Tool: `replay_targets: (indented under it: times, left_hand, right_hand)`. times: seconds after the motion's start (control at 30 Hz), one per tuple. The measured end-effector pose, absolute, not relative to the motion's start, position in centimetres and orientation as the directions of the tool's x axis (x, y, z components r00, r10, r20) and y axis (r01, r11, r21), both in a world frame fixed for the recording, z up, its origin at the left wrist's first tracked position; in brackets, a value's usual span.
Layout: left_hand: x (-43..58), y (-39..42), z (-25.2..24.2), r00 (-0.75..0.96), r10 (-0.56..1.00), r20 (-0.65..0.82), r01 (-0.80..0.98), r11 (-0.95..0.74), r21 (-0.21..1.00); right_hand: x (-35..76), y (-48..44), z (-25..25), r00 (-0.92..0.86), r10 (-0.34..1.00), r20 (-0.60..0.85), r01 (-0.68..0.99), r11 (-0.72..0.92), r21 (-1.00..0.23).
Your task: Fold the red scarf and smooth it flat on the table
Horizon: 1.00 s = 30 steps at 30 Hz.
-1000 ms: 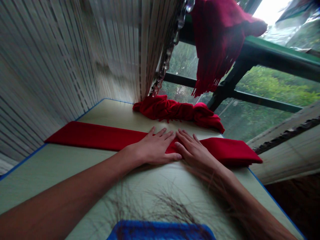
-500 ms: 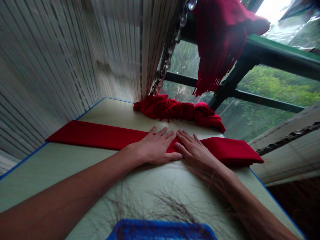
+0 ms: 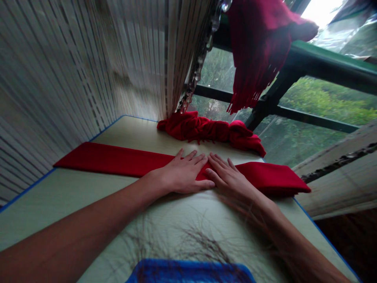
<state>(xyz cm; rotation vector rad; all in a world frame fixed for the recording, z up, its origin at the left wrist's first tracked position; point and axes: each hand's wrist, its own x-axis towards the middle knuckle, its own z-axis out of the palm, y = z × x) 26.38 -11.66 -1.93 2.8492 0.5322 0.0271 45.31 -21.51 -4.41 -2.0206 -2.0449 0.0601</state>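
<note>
A red scarf (image 3: 118,159), folded into a long flat strip, lies across the pale table (image 3: 97,204), and both of its ends reach the blue-edged sides. My left hand (image 3: 185,173) rests flat on the middle of the strip with its fingers spread. Close beside it, my right hand (image 3: 226,173) also lies flat on the cloth, fingers stretched out. The tips of the two hands nearly meet. Beneath my palms, part of the strip is hidden.
A crumpled red scarf (image 3: 212,127) lies at the table's far edge. Another fringed red scarf (image 3: 259,51) hangs from the green window rail (image 3: 332,65). A string curtain (image 3: 73,70) borders the left side. At the near edge is a blue plastic object (image 3: 191,271), with loose hair in front of it.
</note>
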Motion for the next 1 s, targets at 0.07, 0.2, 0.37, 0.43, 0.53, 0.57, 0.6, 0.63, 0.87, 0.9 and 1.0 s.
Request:
replay_targets:
  times: [0.07,0.2,0.37,0.43,0.53,0.57,0.6,0.63,0.87,0.9,1.0]
  left_hand:
    - [26.37,-11.60,-2.00,0.932,0.362,-0.028,0.358,-0.904,0.235]
    - [26.31,-11.43,-2.23,0.933,0.360,-0.014,0.352,-0.904,0.243]
    - [26.21,-11.45,-2.22,0.934,0.357,-0.014,0.348,-0.902,0.256]
    - [26.22,-11.48,-2.18,0.934,0.358,-0.011,0.349,-0.903,0.251]
    - [26.26,-11.52,-2.11,0.934,0.356,-0.016,0.348,-0.904,0.250]
    - [26.27,-11.54,-2.08,0.934,0.356,-0.021,0.350,-0.903,0.248]
    - [26.26,-11.56,-2.06,0.933,0.360,-0.025,0.354,-0.903,0.243]
    - [26.25,-11.58,-2.03,0.932,0.362,-0.028,0.358,-0.903,0.238]
    - [26.15,-11.57,-1.82,0.934,0.355,-0.041,0.354,-0.901,0.252]
    - [26.15,-11.56,-1.82,0.934,0.355,-0.032,0.351,-0.903,0.249]
    - [26.20,-11.56,-1.88,0.935,0.355,-0.027,0.350,-0.905,0.241]
  right_hand:
    - [45.20,-21.53,-4.40,0.012,0.989,0.151,0.979,0.019,-0.202]
    - [45.01,-21.64,-4.28,0.022,0.982,0.189,0.985,0.011,-0.171]
    - [45.01,-21.64,-4.26,0.019,0.984,0.177,0.985,0.012,-0.174]
    - [45.08,-21.53,-4.32,0.029,0.977,0.212,0.985,0.008,-0.172]
    - [45.14,-21.37,-4.49,0.010,0.984,0.177,0.986,0.020,-0.167]
    - [45.15,-21.34,-4.54,0.004,0.985,0.175,0.985,0.026,-0.169]
    - [45.16,-21.33,-4.57,0.004,0.982,0.191,0.984,0.030,-0.175]
    - [45.17,-21.33,-4.57,0.010,0.976,0.218,0.983,0.031,-0.182]
    - [44.97,-21.59,-4.19,0.019,0.983,0.184,0.980,0.018,-0.198]
    - [44.91,-21.61,-4.10,0.028,0.978,0.208,0.979,0.016,-0.204]
    - [44.80,-21.62,-3.95,0.043,0.977,0.211,0.977,0.004,-0.215]
